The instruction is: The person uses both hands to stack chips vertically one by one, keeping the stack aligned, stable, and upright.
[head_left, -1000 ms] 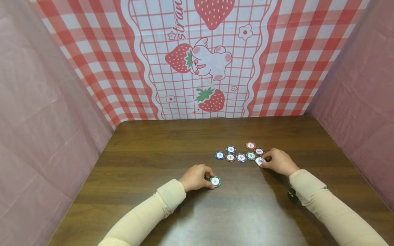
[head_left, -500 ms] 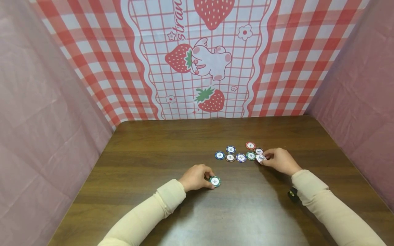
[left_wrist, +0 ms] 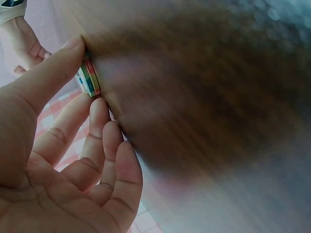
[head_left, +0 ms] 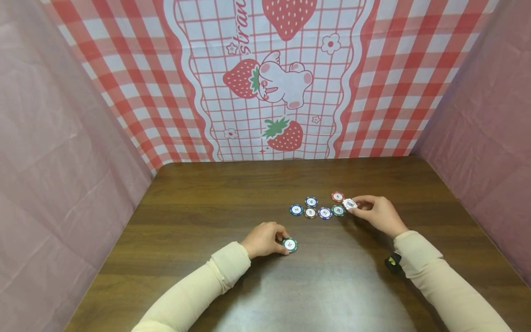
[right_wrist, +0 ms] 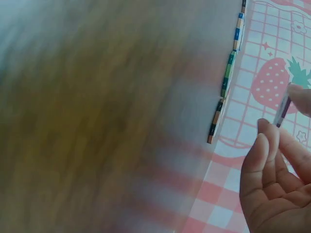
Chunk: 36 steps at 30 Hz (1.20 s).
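Note:
My left hand (head_left: pixel 263 239) pinches a short stack of poker chips with a green-edged chip (head_left: pixel 290 245) on top, low at the wooden tabletop. In the left wrist view, layered red, yellow and green edges of the stack (left_wrist: pixel 90 77) show between thumb and fingers. Thumb and fingers of my right hand (head_left: pixel 381 216) grip a white 500 poker chip (head_left: pixel 350 204); the right wrist view shows this chip (right_wrist: pixel 283 107) edge-on, raised off the table. In the head view it lies between a red chip (head_left: pixel 338 196) and a green chip (head_left: pixel 338 210), hiding the purple chip.
Left of the green chip, a blue-and-white chip (head_left: pixel 325 212), a brown chip (head_left: pixel 310 212) and two blue chips (head_left: pixel 296 210) lie flat on the table (head_left: pixel 207 193). A checked strawberry cloth (head_left: pixel 286 97) hangs behind. A small black device (head_left: pixel 393 262) sits at the right wrist.
My right hand has brought the white chip from the near right end of the chip group up and away, over the purple chip. The left hand and its stack have stayed still.

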### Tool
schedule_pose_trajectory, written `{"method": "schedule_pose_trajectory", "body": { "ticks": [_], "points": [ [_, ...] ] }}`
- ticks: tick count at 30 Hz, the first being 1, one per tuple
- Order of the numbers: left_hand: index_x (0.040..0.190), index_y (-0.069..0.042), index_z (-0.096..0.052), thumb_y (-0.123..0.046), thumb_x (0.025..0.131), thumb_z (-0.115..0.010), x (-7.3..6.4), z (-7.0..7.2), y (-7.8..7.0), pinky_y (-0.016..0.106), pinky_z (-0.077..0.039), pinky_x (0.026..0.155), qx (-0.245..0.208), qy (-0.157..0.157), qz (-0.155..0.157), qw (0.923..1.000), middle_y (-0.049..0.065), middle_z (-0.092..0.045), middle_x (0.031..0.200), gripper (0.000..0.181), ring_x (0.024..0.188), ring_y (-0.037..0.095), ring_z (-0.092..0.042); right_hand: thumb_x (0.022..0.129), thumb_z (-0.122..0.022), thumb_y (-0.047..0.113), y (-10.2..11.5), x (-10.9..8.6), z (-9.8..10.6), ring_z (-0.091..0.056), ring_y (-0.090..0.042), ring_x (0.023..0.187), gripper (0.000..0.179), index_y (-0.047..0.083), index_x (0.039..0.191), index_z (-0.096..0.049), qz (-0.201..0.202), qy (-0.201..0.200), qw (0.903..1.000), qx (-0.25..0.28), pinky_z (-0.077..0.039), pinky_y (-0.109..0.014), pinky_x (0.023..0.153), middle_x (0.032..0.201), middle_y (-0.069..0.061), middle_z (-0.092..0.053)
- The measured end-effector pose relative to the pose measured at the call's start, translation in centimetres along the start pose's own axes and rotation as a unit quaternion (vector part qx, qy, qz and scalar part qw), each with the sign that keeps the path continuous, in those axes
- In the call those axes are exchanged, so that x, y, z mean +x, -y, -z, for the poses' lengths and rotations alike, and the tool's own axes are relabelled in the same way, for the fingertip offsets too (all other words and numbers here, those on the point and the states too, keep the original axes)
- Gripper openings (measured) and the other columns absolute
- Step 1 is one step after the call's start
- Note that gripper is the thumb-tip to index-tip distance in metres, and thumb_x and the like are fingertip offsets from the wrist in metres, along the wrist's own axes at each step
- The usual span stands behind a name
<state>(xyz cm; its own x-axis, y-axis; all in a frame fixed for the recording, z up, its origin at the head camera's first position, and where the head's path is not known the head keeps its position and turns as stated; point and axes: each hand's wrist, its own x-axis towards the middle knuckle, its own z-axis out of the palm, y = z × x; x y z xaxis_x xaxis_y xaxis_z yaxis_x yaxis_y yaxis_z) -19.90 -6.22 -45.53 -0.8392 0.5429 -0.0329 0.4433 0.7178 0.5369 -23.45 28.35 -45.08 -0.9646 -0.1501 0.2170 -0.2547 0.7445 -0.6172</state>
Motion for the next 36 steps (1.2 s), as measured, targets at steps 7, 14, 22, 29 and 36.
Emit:
{"method": "schedule_pose_trajectory", "body": {
  "ticks": [7, 14, 22, 29, 36],
  "points": [
    [0.094, -0.015, -0.075, -0.026, 0.069, -0.088, 0.1, -0.1, 0.0, 0.020, -0.043, 0.071, 0.001, 0.002, 0.005, 1.0000, -0.003, -0.067, 0.083, 0.030, 0.077, 0.007, -0.056, 0.082, -0.080, 0.020, 0.6, 0.0, -0.5, -0.055, -0.001, 0.067, 0.032, 0.002, 0.107, -0.072, 0.007, -0.019, 0.9988, 0.045, -0.046, -0.019, 0.058, 0.084, -0.011, -0.071],
    [0.093, -0.015, -0.075, -0.026, 0.069, -0.088, 0.1, 0.0, 0.0, 0.020, -0.043, 0.071, 0.000, 0.002, 0.004, 1.0000, -0.003, -0.067, 0.083, 0.030, 0.076, 0.007, -0.056, 0.081, -0.080, 0.024, 1.4, -0.1, -0.9, -0.054, -0.002, 0.068, 0.034, 0.003, 0.106, -0.073, 0.008, -0.020, 0.9977, 0.065, -0.046, -0.019, 0.059, 0.086, -0.011, -0.070],
    [0.093, -0.015, -0.075, -0.026, 0.069, -0.088, 0.1, 0.0, 0.0, 0.020, -0.043, 0.070, -0.001, 0.000, 0.003, 1.0000, -0.003, -0.066, 0.082, 0.030, 0.075, 0.006, -0.055, 0.078, -0.083, 0.022, 2.6, -0.3, -1.8, -0.055, -0.001, 0.067, 0.034, 0.004, 0.105, -0.074, 0.020, -0.013, 0.9962, 0.084, -0.046, -0.019, 0.059, 0.082, -0.008, -0.070],
    [0.093, -0.015, -0.075, -0.026, 0.068, -0.088, 0.1, -0.1, 0.0, 0.020, -0.043, 0.070, -0.004, 0.000, 0.002, 1.0000, -0.002, -0.067, 0.082, 0.030, 0.076, 0.008, -0.057, 0.076, -0.084, 0.021, 3.6, -0.3, -2.8, -0.054, -0.003, 0.066, 0.032, 0.006, 0.103, -0.075, 0.030, 0.007, 0.9951, 0.094, -0.045, -0.019, 0.059, 0.079, -0.003, -0.068],
    [0.093, -0.015, -0.075, -0.025, 0.069, -0.088, 0.0, 0.1, -0.1, 0.020, -0.043, 0.070, -0.004, 0.000, 0.002, 1.0000, -0.002, -0.067, 0.083, 0.030, 0.076, 0.008, -0.057, 0.077, -0.083, 0.023, 4.6, -0.4, -3.6, -0.054, -0.003, 0.067, 0.029, 0.010, 0.102, -0.076, 0.052, 0.028, 0.9932, 0.101, -0.045, -0.020, 0.060, 0.076, 0.002, -0.066]
  ]
}}
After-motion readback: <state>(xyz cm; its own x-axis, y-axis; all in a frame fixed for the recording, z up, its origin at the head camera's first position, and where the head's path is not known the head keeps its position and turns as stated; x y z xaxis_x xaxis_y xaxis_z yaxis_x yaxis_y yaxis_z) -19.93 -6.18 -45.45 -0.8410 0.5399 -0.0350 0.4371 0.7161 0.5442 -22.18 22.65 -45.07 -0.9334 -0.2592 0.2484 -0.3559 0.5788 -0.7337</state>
